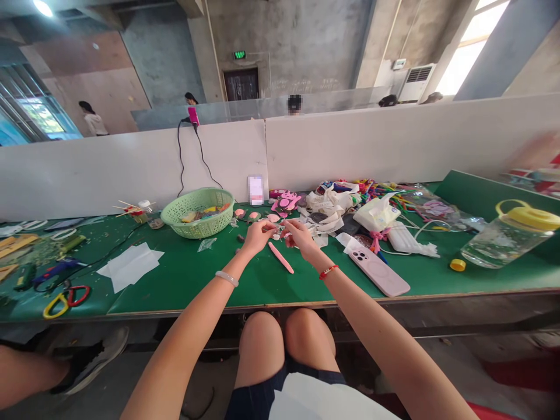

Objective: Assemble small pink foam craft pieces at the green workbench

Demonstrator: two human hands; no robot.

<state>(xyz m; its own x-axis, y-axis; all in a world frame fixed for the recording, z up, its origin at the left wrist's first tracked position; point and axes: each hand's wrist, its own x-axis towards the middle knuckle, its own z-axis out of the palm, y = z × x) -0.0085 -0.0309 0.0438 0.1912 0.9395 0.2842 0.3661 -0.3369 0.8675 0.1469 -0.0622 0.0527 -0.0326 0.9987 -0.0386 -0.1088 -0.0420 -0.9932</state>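
Two bare hands [261,234] meet over a smooth green table [236,280]

Both hands are close together above the table, fingers curled inward and thumbs near the fingertips, only slightly open. Small pale bits [276,237] show between the left hand and the right hand [300,236]; they are too small to identify, and I cannot tell which hand, if either, grips them. Just below, nearer the table's front edge, lies a slim, smooth pink stick [281,258] with rounded sides, set on a slant and apart from the fingers.

Behind and left of the left hand stands a round, light-green basket [198,228] of perforated plastic. Beyond the right hand spreads a rumpled heap of cream fabric strips [330,205], beside a flat, cut-out pink shape [286,202]. Nearer the front, a pale pink phone [380,272] with rounded corners lies at an angle. Farther right, a clear, bulging bottle [503,242] with a glossy yellow lid [531,214] leans sideways in the view.
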